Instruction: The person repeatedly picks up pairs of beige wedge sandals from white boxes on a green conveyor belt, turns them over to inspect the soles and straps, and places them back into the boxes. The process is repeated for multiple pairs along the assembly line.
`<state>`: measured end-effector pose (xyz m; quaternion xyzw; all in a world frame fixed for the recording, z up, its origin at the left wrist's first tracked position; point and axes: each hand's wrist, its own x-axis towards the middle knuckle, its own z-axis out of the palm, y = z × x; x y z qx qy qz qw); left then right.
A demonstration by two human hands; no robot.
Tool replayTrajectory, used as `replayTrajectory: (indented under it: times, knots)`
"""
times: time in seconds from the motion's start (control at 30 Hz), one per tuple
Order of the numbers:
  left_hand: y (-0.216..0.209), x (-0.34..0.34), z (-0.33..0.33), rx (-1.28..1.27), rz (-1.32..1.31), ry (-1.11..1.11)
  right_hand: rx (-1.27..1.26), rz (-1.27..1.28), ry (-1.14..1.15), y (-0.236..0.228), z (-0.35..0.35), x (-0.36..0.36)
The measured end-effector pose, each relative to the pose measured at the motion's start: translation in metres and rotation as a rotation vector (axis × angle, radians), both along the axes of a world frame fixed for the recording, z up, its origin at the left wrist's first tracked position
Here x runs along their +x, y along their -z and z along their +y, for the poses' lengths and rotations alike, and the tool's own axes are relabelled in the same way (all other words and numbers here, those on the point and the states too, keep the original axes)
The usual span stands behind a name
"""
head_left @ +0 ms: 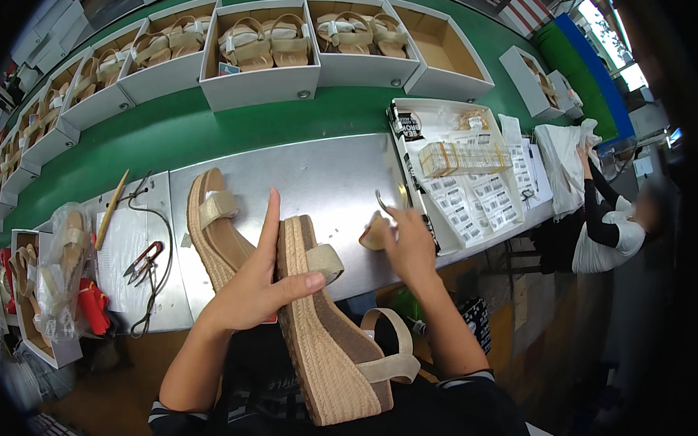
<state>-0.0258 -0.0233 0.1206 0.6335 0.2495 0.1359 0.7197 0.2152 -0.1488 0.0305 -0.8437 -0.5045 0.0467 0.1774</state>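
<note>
My left hand (256, 288) grips a beige wedge sandal (324, 349), its thumb pressed over the upper edge near the toe strap and its index finger stretched out. The sandal has a woven rope-covered wedge and an ankle strap, and tilts toe-up above my lap. A second wedge sandal (217, 236) lies on the metal tabletop (328, 166) just left of that hand, partly behind it. Over the table's front part, the curled fingers of my right hand (410, 242) hold a slim curved metal tool (381, 200). Beside them is a small tan piece (374, 233); whether they also hold it is unclear.
Open white shoeboxes (261, 89) with sandals line the green surface behind. A tray (474, 212) of label sheets stands right. Thread snips (144, 262), a wooden stick (112, 208) and a cord lie left, near a bagged sandal (71, 253). A co-worker (613, 229) handles a white bag.
</note>
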Motion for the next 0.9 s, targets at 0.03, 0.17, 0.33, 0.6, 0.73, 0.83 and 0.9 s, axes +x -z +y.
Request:
replayTrajectory:
  times: [0.03,0.17,0.33,0.6,0.73,0.83,0.9]
  knots:
    - [0.002,0.002,0.001,-0.05,0.005,-0.027,-0.057,0.06,-0.018,-0.002,-0.004,-0.005]
    - [0.01,0.012,0.009,-0.156,0.02,-0.025,0.042,0.236,-0.054,-0.004,-0.008,-0.009]
    - [0.019,0.017,0.008,-0.062,0.056,0.002,0.364,0.825,-0.185,-0.08,-0.028,-0.037]
    - [0.013,0.03,0.007,0.002,0.035,0.051,0.366,0.555,-0.65,-0.128,-0.001,-0.047]
    - [0.004,0.03,0.004,0.03,0.049,0.032,0.172,0.572,-0.686,-0.143,-0.014,-0.039]
    - [0.013,0.035,0.006,0.108,0.064,0.043,0.198,0.504,-0.646,-0.153,-0.006,-0.043]
    - [0.011,0.035,0.005,0.066,0.061,0.06,0.256,0.485,-0.622,-0.148,-0.006,-0.047]
